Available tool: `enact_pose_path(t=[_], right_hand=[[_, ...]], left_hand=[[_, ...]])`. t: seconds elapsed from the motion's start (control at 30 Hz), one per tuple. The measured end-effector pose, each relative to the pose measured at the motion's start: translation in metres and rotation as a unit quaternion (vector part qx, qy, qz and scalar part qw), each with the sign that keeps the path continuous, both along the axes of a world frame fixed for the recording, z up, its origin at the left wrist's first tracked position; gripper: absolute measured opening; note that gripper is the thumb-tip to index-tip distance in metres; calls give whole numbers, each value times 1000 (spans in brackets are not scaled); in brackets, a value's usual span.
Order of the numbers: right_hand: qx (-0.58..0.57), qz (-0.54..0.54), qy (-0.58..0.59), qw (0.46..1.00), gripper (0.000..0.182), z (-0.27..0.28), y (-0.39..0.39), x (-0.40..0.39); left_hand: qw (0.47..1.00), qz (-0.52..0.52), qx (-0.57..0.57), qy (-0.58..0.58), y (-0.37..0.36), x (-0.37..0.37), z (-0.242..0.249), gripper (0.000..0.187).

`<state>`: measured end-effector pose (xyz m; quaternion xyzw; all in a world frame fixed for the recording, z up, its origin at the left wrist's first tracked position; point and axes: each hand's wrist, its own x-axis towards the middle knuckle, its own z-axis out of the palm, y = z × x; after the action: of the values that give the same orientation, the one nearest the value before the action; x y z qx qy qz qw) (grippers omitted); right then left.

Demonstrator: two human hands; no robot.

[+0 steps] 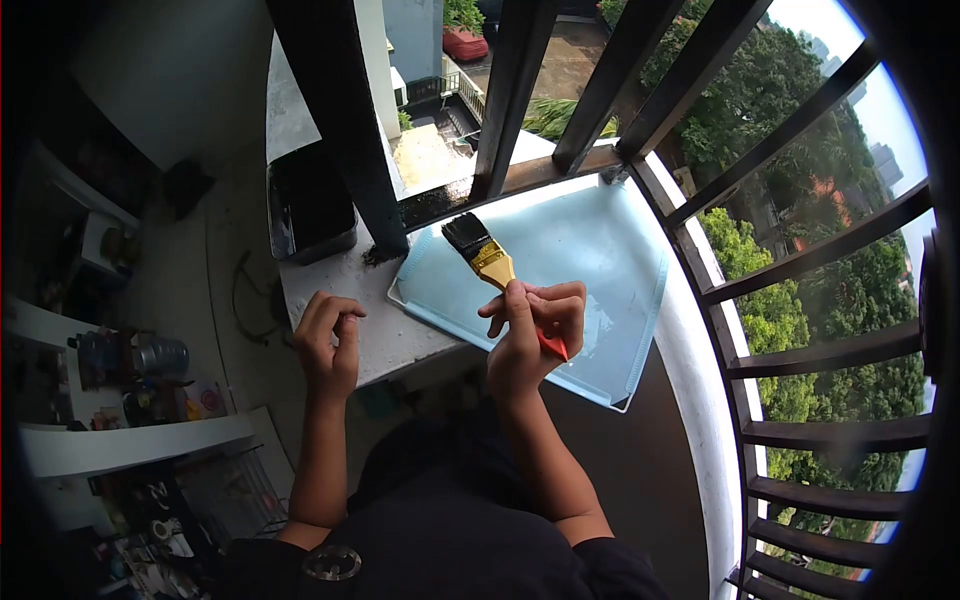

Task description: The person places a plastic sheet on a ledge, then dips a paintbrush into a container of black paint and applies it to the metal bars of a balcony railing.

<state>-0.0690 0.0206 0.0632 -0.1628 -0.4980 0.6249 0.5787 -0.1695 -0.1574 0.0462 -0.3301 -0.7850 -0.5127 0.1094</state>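
Observation:
A paintbrush [492,262] with black-coated bristles, a yellow ferrule area and a red handle end is held in my right hand [538,335], bristles pointing up and left. Beneath it lies a light blue translucent tray or lid [590,235] on the white ledge. My left hand [330,340] hovers near the ledge's front edge with its fingers curled; nothing shows in them. A black container [348,240] with dark paint inside stands on the ledge at the left, beside a dark railing post [350,130].
Dark railing bars [800,265] curve round the front and right above a white ledge [345,350]. Black smears mark the ledge by the post. Trees [780,110] and a courtyard lie beyond. Shelves with assorted objects [160,355] are at the lower left.

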Motion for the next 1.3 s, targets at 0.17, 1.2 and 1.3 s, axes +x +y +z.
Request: enact_pose_path(t=[0.17, 1.2, 1.3], right_hand=[[179, -71, -29, 981, 27, 11, 13, -32], [333, 33, -79, 939, 26, 65, -47, 4], [425, 201, -126, 873, 26, 80, -57, -16]], left_hand=[[1000, -2, -24, 2, 0, 3, 2, 10], [995, 35, 90, -25, -15, -2, -6, 11], [994, 49, 97, -18, -18, 0, -6, 13]])
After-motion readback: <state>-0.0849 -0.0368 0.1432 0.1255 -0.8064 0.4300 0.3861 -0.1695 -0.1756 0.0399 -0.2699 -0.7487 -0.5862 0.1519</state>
